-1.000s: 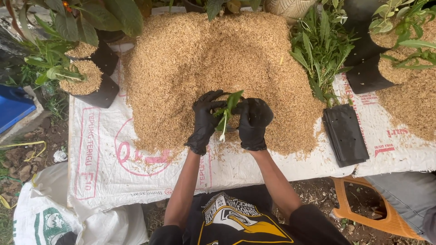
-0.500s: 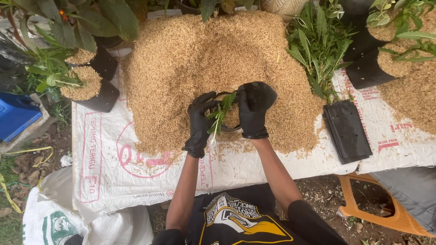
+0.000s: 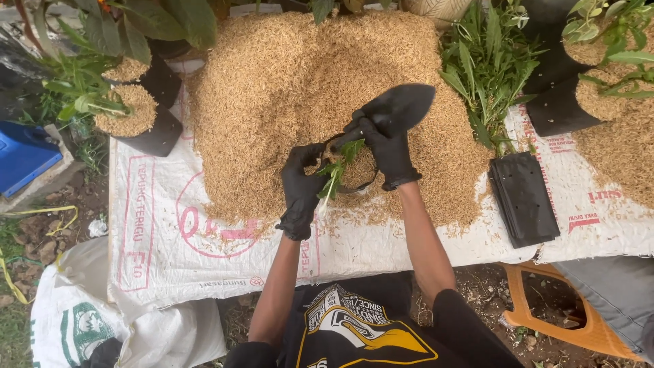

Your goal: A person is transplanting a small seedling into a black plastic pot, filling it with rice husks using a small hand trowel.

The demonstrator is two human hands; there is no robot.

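Both my hands wear black gloves and work at the near edge of a big heap of rice husk (image 3: 272, 88). My left hand (image 3: 302, 187) pinches a small green seedling (image 3: 334, 170) upright inside a little black planting bag (image 3: 361, 185) part-filled with husk. My right hand (image 3: 387, 146) grips the handle of a black trowel (image 3: 402, 105). Its blade is lifted above the heap, just up and right of the bag, and looks bare of husk.
The husk lies on white printed sacking (image 3: 157, 232). Husk-filled black bags with plants (image 3: 146, 119) stand at the left, more (image 3: 572, 102) at the right. A bunch of loose green seedlings (image 3: 487, 61) and a stack of flat black bags (image 3: 524, 197) lie right. A blue tub (image 3: 24, 153) and an orange stool (image 3: 545, 300) flank me.
My right hand has left the bag's rim and risen up and to the right with the black trowel now showing. My left hand stays on the seedling.
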